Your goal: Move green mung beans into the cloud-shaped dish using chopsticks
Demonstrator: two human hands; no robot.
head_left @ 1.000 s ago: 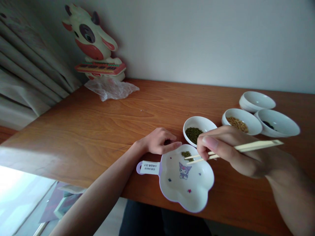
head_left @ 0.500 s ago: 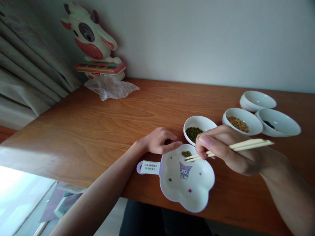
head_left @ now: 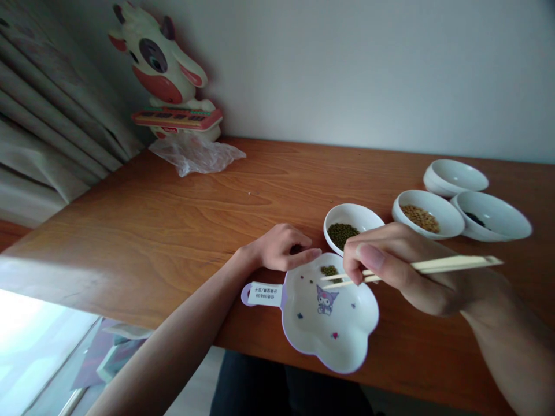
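Just below mid-frame I have the small pile of green beans point(head_left: 329, 270) in the upper lobe of the flower-shaped dish point(head_left: 303, 329), just left of the fingertips of my right hand point(head_left: 396, 263). That hand grasps the chopsticks point(head_left: 451, 264); their tips stand slightly parted at the pile's lower edge, and I can't tell whether they touch a bean. My left hand point(head_left: 284, 248) lies loosely curled to the pile's left, thumb at the dish's rim; I can't tell if it grips. Above the dish, the bowl of green beans point(head_left: 366, 217) is partly hidden by my right hand. Toward the right edge stand the bowl of tan beans point(head_left: 448, 218) and the bowl with dark bits point(head_left: 503, 214). A toy cow point(head_left: 160, 84) sits upper left.
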